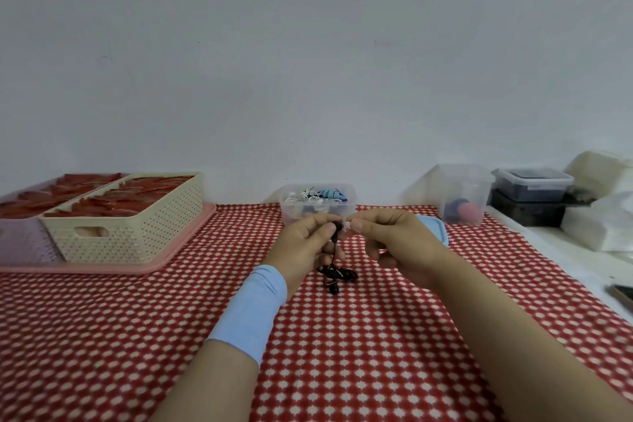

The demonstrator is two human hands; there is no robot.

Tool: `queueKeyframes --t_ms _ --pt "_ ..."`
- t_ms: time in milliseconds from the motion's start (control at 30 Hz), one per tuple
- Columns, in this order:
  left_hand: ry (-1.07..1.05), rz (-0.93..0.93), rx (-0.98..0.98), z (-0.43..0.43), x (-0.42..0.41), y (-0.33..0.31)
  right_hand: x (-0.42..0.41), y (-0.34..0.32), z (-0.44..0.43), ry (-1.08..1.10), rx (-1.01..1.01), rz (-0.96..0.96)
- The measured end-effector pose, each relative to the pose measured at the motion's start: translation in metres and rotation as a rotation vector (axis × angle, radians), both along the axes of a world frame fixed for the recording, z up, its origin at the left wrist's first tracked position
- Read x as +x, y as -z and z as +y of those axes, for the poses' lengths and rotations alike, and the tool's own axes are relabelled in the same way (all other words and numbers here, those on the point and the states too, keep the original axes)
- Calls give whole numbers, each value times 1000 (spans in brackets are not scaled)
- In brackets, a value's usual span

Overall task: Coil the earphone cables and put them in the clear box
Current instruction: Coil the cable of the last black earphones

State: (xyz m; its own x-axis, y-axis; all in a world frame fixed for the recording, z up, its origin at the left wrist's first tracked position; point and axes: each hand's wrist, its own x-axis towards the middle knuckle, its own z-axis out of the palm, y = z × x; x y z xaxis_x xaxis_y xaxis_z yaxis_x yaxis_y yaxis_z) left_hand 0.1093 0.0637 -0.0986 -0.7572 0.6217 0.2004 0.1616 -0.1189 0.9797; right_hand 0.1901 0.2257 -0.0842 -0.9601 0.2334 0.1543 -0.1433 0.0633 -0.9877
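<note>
A black earphone cable [335, 273] hangs in a loose bundle from my left hand [306, 245], which grips its upper part; the low end rests on the red checked cloth. My right hand [387, 239] pinches a small white piece at the cable's top, fingertips almost touching the left hand's. Just behind both hands stands the clear box [317, 207], holding several coiled cables, white and blue among them. A light blue lid [432, 228] lies behind my right hand, partly hidden.
A cream perforated basket [137, 223] with red contents sits on a pink tray [144, 267] at the left. At the back right stand a clear tub [464, 193] and a lidded container [532, 183] on a dark box. White bags lie at the far right.
</note>
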Motion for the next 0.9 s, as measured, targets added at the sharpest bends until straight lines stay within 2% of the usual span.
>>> queueKeyframes --t_ms 433,900 --pt "87 -82 56 1 10 -5 1 2 -2 3 44 21" --pt "137 -174 155 7 16 -8 5 -1 4 -53 -32 43"
